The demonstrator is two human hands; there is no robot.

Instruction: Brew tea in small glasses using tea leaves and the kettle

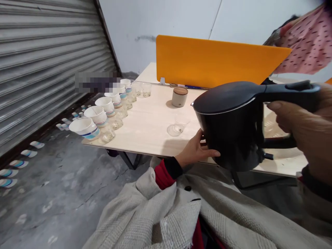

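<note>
A black electric kettle (230,135) is raised over the front edge of the table, its spout toward the left. Its handle is gripped from the right by my right hand (308,121), the thumb along the handle's side. My left hand (194,148) cups the kettle's lower left side, thumb in front and the other fingertips partly hidden behind it. Just beyond my left hand, a clear plastic cup (178,128) stands on the table with small dark bits at its bottom. Farther back sits a pale canister (179,99) with a wooden lid.
White paper cups (84,128) line the table's left edge, with several clear cups (116,121) beside them. More small paper cups (28,153) stand on the floor. An orange divider (207,62) crosses the back. A person's pink patterned sleeve (306,45) is behind it.
</note>
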